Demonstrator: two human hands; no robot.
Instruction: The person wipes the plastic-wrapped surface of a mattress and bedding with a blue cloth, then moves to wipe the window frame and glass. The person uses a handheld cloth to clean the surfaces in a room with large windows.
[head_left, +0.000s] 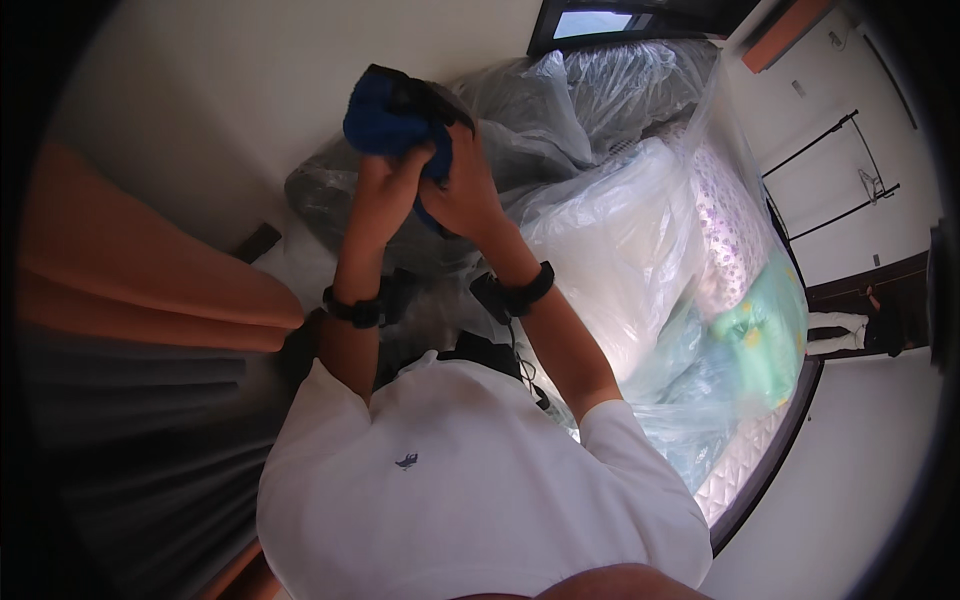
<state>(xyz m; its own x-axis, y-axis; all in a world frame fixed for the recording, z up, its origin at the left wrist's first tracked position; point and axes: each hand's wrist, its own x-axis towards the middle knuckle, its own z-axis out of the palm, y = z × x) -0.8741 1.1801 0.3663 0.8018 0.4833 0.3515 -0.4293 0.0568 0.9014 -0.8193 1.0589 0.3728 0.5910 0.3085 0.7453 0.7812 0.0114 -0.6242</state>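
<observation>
Out in front of me, both hands grip a bundled blue-and-black fabric item (380,112); its exact kind I cannot make out. My left hand (385,192) is closed at its lower left, the thumb pressing against the fabric. On the other side my right hand (466,192) wraps round it, with the black part by its fingers. A strip of blue shows below and between the two hands. Black bands with small boxes sit on both wrists. Behind the hands lies a heap under clear plastic sheeting (560,110).
White bundles (610,240), a flowered bundle (725,225) and a green bundle (755,335) lie under plastic on a quilted mattress (742,455). Orange and grey curtains (150,265) hang at left. A metal rack (825,133) and a person (850,328) are at far right.
</observation>
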